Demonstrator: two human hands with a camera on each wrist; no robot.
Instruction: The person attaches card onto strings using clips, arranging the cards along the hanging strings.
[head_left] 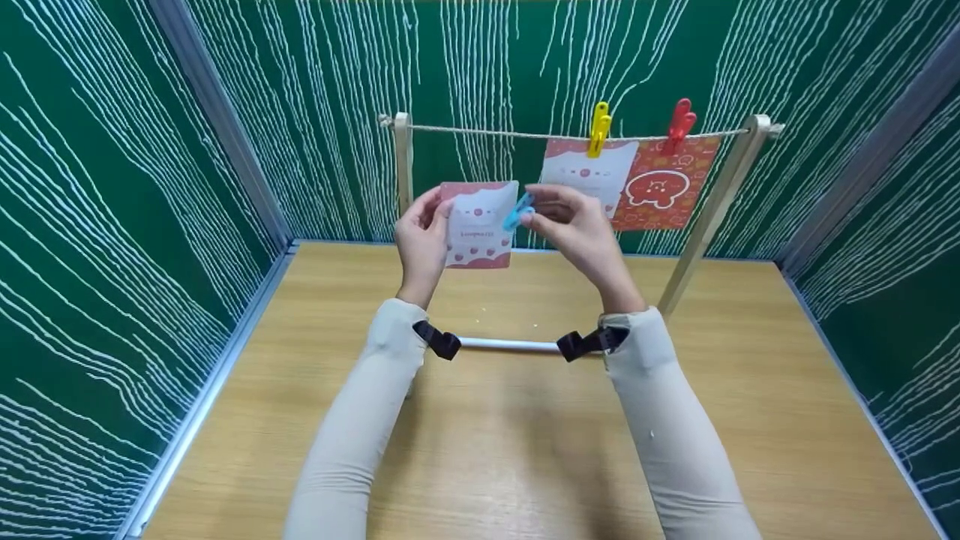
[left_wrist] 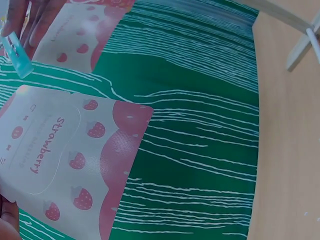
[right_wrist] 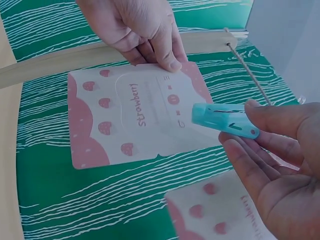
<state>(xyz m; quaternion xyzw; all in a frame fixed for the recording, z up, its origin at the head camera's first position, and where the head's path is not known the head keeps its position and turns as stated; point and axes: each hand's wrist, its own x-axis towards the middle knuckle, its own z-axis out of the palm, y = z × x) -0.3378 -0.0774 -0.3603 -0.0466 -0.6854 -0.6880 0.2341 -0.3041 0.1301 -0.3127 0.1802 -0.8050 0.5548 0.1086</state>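
Note:
My left hand point(head_left: 421, 241) pinches a pink and white strawberry card point(head_left: 478, 244) by its left side, thumb in front. Held up below the rope point(head_left: 487, 133), the card shows printed strawberries and a pink scalloped border. A light blue clothespin point(right_wrist: 225, 119) is pinched between the thumb and fingers of my right hand point(head_left: 577, 225). In the head view the clothespin's tip overlaps the card's right edge. To the right, a second strawberry card point(head_left: 589, 171) hangs under a yellow clothespin point(head_left: 599, 130), and a red bear-face card point(head_left: 664, 187) hangs under a red clothespin point(head_left: 679, 126).
Two wooden posts, the left post point(head_left: 403, 154) and the right post point(head_left: 712, 217), carry the rope above a wood-grain table point(head_left: 480, 442). A white bar point(head_left: 510, 344) runs low between my wrists. Green panels point(head_left: 97, 187) with white streaks stand around the table.

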